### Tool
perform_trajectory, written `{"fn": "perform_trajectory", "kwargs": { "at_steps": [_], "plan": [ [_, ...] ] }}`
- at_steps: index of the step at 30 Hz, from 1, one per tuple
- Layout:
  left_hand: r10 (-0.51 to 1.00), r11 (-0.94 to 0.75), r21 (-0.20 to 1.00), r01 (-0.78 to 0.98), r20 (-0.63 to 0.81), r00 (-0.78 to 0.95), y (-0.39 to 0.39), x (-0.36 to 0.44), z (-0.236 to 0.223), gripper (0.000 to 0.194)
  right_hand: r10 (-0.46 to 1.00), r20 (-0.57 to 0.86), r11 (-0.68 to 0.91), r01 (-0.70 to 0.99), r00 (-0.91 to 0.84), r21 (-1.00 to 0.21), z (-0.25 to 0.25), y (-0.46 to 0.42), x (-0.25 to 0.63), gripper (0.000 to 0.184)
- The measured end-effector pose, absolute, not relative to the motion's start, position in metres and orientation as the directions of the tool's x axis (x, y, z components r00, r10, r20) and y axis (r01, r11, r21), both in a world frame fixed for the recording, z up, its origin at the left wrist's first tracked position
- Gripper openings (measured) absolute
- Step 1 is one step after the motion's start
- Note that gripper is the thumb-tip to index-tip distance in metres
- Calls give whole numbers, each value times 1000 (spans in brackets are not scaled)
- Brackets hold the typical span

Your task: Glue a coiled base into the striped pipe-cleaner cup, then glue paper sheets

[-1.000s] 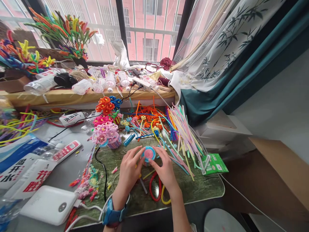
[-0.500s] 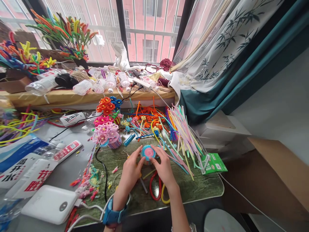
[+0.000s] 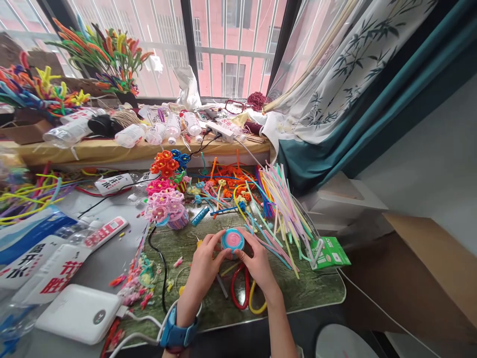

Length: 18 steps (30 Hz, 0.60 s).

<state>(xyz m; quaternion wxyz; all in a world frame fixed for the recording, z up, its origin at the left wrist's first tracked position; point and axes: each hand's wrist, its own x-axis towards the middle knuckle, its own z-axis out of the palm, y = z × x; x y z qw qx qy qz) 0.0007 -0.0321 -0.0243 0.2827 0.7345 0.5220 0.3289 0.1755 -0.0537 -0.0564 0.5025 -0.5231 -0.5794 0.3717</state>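
Observation:
Between my two hands is a small round pot (image 3: pixel 233 240) with a blue rim and a pink spiral centre, made of coiled pipe cleaner. My left hand (image 3: pixel 207 259), with a blue watch (image 3: pixel 178 328) on its wrist, grips the pot's left side. On the right side my right hand (image 3: pixel 256 258) holds it, thumb at the near edge. Its lower part is mostly hidden by my fingers. A red loop (image 3: pixel 239 293) and a yellow loop (image 3: pixel 256 300) lie on the green tabletop below. Partly behind my left hand is a yellow-handled tool (image 3: pixel 199 243).
Pipe-cleaner flower pots (image 3: pixel 167 205) stand left of my hands. Beyond lie loose pastel pipe cleaners (image 3: pixel 285 214) and a green packet (image 3: pixel 331 252). At the left are a white power bank (image 3: pixel 79 314), plastic bottles and a black cable (image 3: pixel 161 256). The windowsill holds several bottles.
Both hands have shifted slightly to the right and nearer with the pot. Its pink spiral face and blue rim have tilted a little; both hands still grip it.

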Motion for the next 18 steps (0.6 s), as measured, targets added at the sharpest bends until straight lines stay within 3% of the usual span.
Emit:
{"fn": "perform_trajectory", "kwargs": {
  "at_steps": [7,13,18],
  "plan": [
    [957,-265,799,540,149,249,-35,-1,-25,37,983,186,182,191,5,-965,-58,-53,180,54],
    [957,-276,756,594,161,240,-34,1,-25,44,993,117,108,268,15,-957,-59,-55,175,76],
    [908,-390,704,593,187,376,-34,1,-24,54,986,159,127,364,59,-923,-49,-53,167,63]
  ]
}}
